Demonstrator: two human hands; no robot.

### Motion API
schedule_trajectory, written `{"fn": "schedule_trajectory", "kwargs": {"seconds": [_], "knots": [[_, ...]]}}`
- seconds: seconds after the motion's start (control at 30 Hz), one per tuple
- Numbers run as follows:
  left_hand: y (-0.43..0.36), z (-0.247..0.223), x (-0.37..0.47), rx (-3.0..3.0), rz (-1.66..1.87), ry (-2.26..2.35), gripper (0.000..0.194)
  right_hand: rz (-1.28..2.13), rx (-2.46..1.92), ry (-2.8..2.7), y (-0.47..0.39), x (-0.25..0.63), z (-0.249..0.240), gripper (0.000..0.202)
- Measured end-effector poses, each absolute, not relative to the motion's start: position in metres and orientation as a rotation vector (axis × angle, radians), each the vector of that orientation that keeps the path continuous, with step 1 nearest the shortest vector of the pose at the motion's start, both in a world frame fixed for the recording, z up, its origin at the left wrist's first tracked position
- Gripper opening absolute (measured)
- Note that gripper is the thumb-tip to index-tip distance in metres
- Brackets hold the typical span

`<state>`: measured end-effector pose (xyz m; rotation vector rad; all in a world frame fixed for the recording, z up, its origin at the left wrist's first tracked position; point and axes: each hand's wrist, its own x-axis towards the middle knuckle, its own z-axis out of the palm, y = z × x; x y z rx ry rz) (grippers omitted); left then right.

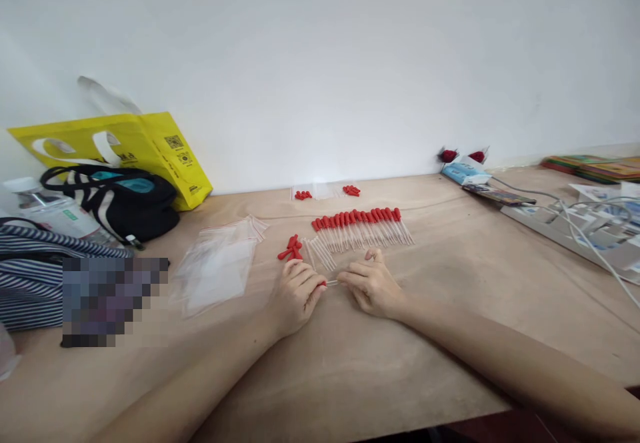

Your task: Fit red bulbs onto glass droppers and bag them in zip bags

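My left hand [299, 293] is closed on a red rubber bulb, of which only a bit shows at the fingertips. My right hand [373, 286] pinches a thin clear tube [333, 283], whose left end meets the red bulb between the two hands. Just beyond my left hand lie several loose red bulbs [291, 248]. Beside them are several bare clear tubes [321, 254]. Farther back, a row of clear droppers with red bulbs [363, 226] lies side by side, bulbs toward the wall.
Clear zip bags [220, 266] lie left of my hands. Two small bags with red bulbs [303, 195] rest near the wall. A yellow bag [187, 170], black pouch [150, 206] and striped bag [30, 276] stand left. Cables [575, 223] and papers lie right.
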<state>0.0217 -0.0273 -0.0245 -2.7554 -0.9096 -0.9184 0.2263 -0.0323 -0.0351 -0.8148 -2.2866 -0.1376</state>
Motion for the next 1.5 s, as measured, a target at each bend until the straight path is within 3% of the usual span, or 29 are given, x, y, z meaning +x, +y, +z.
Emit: {"fn": "schedule_trajectory", "kwargs": {"seconds": [0.4, 0.7, 1.5], "knots": [[-0.025, -0.023, 0.021, -2.760, -0.892, -0.858, 0.017, -0.004, -0.908, -2.322, -0.032, 0.219, -0.036, 0.019], [-0.025, -0.017, 0.010, -2.796, -0.918, -1.113, 0.014, -0.088, -0.980, -2.297, -0.029, 0.236, -0.033, 0.021], [-0.025, -0.014, 0.013, -2.855, -0.803, -1.106, 0.013, -0.213, -0.944, -2.355, -0.033, 0.232, -0.028, 0.020]]}}
